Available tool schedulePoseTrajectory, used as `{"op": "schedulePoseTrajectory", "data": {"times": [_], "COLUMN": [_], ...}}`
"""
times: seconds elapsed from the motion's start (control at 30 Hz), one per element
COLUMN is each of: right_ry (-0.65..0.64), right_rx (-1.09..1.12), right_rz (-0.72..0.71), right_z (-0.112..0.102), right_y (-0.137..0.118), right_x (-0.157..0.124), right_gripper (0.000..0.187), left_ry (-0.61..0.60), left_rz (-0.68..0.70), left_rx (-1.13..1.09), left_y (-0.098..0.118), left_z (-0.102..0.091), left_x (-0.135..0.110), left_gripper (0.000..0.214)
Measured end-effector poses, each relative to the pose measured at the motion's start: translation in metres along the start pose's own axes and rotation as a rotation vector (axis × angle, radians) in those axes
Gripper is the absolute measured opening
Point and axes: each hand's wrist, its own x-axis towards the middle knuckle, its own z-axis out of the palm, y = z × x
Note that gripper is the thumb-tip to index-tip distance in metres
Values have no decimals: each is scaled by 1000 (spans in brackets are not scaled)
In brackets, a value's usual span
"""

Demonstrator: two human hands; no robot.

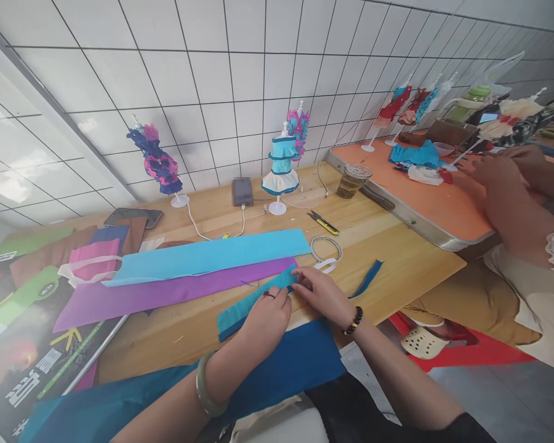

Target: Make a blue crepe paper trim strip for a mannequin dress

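A teal crepe-paper strip (240, 311) lies on the wooden table (397, 258) near its front edge. My left hand (265, 320) rests on the strip, its fingers curled and pinching the strip's upper end. My right hand (321, 295) meets it there, fingertips pressed on the same end. Behind the hands lie a long purple sheet (166, 292) and a long light-blue sheet (212, 255). A dark blue sheet (300, 363) hangs over the table's front edge beneath my wrists.
Small paper dresses on stands (281, 163) (159, 163) stand at the back by the tiled wall. Scissors (323, 223), a tape roll (327, 249), a cup (353, 179), a power bank (242, 191) and folded paper stacks (96, 252) lie around. Another person's hands (503, 178) work at an orange board (425, 203) on the right.
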Motion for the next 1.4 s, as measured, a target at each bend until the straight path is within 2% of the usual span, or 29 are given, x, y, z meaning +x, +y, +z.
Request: {"op": "schedulePoseTrajectory", "data": {"times": [0.13,0.27,0.4,0.6,0.87,1.0,1.13,1.2,1.3,1.33,1.4], "right_ry": [67,156,255,396,489,532,518,522,550,555,440], "right_rx": [79,144,96,50,-50,-104,-168,-212,-302,-322,-304], "right_rz": [9,25,18,94,108,160,237,284,310,264,70], "right_z": [-15,-18,-17,-26,-38,-47,-62,-72,-80,-79,-71], "right_y": [6,14,26,48,69,87,102,99,72,59,33], "right_x": [-9,-12,-9,-2,2,7,5,0,-9,-12,-14], "right_gripper": [25,28,26,28,26,26,26,30,32,30,24], "left_ry": [59,68,75,110,123,132,133,132,125,125,130], "left_rz": [-5,16,12,4,7,15,14,11,7,7,4], "left_rx": [16,45,62,52,19,12,24,31,29,27,23], "left_y": [0,0,0,1,0,-1,-1,0,0,0,1], "left_z": [2,7,11,13,21,24,21,19,15,14,12], "left_x": [-2,-4,-5,-4,-4,-5,-5,-5,-4,-4,-4], "left_gripper": [27,30,34,31,33,34,34,33,31,29,28]}}
